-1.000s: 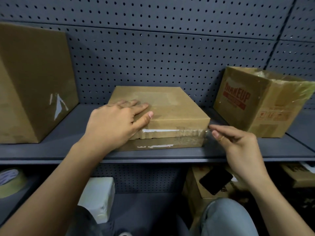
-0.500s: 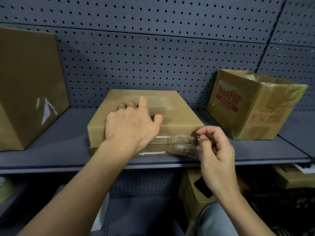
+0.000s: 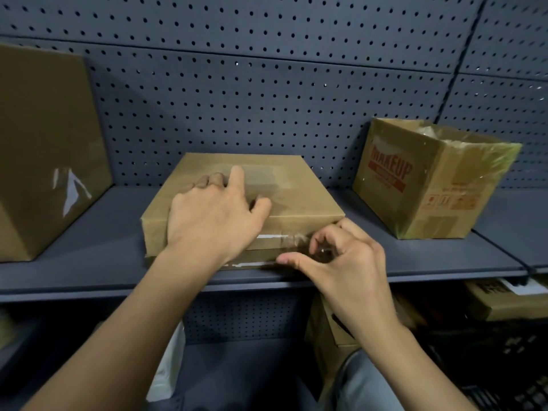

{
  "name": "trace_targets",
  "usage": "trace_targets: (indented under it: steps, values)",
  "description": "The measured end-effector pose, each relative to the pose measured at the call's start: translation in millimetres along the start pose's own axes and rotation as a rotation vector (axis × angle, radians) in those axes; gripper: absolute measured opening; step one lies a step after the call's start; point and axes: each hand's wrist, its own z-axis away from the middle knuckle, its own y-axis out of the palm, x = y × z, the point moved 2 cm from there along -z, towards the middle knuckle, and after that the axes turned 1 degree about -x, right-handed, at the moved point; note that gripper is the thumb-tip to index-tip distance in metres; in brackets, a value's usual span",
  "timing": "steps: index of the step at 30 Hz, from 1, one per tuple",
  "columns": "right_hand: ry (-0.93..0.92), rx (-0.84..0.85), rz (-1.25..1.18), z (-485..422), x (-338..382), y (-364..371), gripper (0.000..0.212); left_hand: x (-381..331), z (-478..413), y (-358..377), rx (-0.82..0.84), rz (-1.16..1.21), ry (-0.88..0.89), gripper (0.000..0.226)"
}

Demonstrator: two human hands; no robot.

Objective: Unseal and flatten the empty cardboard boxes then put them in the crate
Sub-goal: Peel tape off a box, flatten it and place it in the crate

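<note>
The left hand (image 3: 213, 216) lies open and flat on top of the low cardboard box (image 3: 299, 200), fingers extended and slightly spread and the thumb out to the right, pressing on the front-left part of the lid. The right hand (image 3: 347, 259) is at the box's front right corner with its fingers curled in, pinching a crumpled strip of clear tape (image 3: 296, 241) that runs from the seam on the front face into the grip; the thumb points left along the bottom edge of the box. The box sits flat near the front edge of the dark grey shelf (image 3: 89, 241), in the middle, and its lid is closed. To its left, well apart, stands a tall plain carton (image 3: 44, 149) with a patch of torn tape on its side. To the right stands a smaller box printed MAKEUP (image 3: 427, 179), tilted at an angle, with shiny plastic film over its top and right side. A pegboard wall (image 3: 267, 93) backs the shelf. Below the shelf, another carton (image 3: 326, 327) shows behind the right forearm, a white packet (image 3: 169, 369) lies at lower left, and a dark crate (image 3: 516, 354) sits in shadow at lower right.
</note>
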Motion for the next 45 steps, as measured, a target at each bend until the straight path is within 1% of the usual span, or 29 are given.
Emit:
trace_targets:
  steps: [2,3,5,8,10,13,16,18,21,24,28,29,31,33,34,36,39,41,43,45]
  values:
    - [0.009,0.055,0.089,0.7,-0.6,-2.4,0.05,1.7,-0.4,0.5,-0.008,0.0,0.001,0.035]
    - [0.019,0.105,0.131,1.8,-0.2,-2.3,0.049,2.3,-0.4,0.4,-0.011,-0.001,0.001,0.035]
    - [0.015,0.179,0.176,5.9,1.4,-1.1,0.037,3.0,-0.7,0.7,-0.011,0.0,0.0,0.035]
    - [-0.086,0.192,0.141,12.7,1.3,0.3,0.027,4.0,-0.3,-0.2,-0.013,0.01,-0.003,0.036]
    - [-0.059,0.206,0.015,14.0,-3.4,1.8,0.026,6.0,0.7,-2.0,-0.005,0.015,-0.01,0.036]
    - [0.042,0.193,-0.234,15.9,-11.2,-0.6,0.014,11.3,1.5,-4.1,0.007,0.02,-0.018,0.037]
    - [0.082,0.202,-0.389,21.5,-12.2,-4.4,0.009,16.9,2.6,-5.2,0.003,0.036,-0.015,0.038]
    - [0.113,0.178,-0.492,23.8,-11.5,-7.3,0.014,18.8,2.9,-5.8,0.02,0.035,-0.01,0.039]
    - [0.194,0.075,-0.642,24.2,-16.6,-15.4,0.017,23.0,3.0,-7.8,0.037,0.026,-0.006,0.04]
    - [0.194,0.041,-0.698,23.6,-27.1,-17.6,0.022,27.5,3.5,-9.8,0.044,0.025,-0.02,0.04]
    - [0.381,-0.133,-1.05,19.1,-34.2,-22.0,0.016,27.8,3.3,-10.2,0.044,0.026,-0.009,0.038]
    - [0.427,-0.14,-1.127,17.9,-31.2,-22.3,0.016,28.0,3.3,-10.0,0.045,0.027,-0.007,0.038]
    - [0.496,-0.101,-1.302,17.2,-23.3,-19.8,0.02,28.1,3.8,-9.4,0.049,0.028,-0.011,0.038]
    - [0.552,-0.094,-1.394,15.9,-16.6,-15.0,0.017,27.3,3.5,-9.6,0.051,0.021,-0.013,0.038]
    - [0.575,-0.101,-1.389,15.1,-15.6,-12.4,0.017,26.8,3.8,-9.9,0.053,0.017,-0.017,0.038]
    - [0.557,-0.11,-1.363,10.5,-15.6,-9.7,0.021,25.5,3.6,-10.4,0.055,0.013,-0.02,0.038]
    - [0.438,-0.071,-1.328,3.4,-14.7,-7.3,0.018,25.2,3.5,-10.0,0.058,0.009,-0.026,0.037]
    - [0.356,-0.039,-1.262,2.0,-14.2,-6.6,0.025,25.5,3.9,-9.7,0.06,0.004,-0.032,0.037]
    - [0.304,0.007,-1.143,1.1,-12.5,-8.9,0.032,26.2,3.7,-9.1,0.065,-0.002,-0.032,0.038]
    - [0.257,0.032,-0.888,0.5,-8.9,-13.4,0.041,26.0,2.2,-9.0,0.085,0.004,-0.025,0.036]
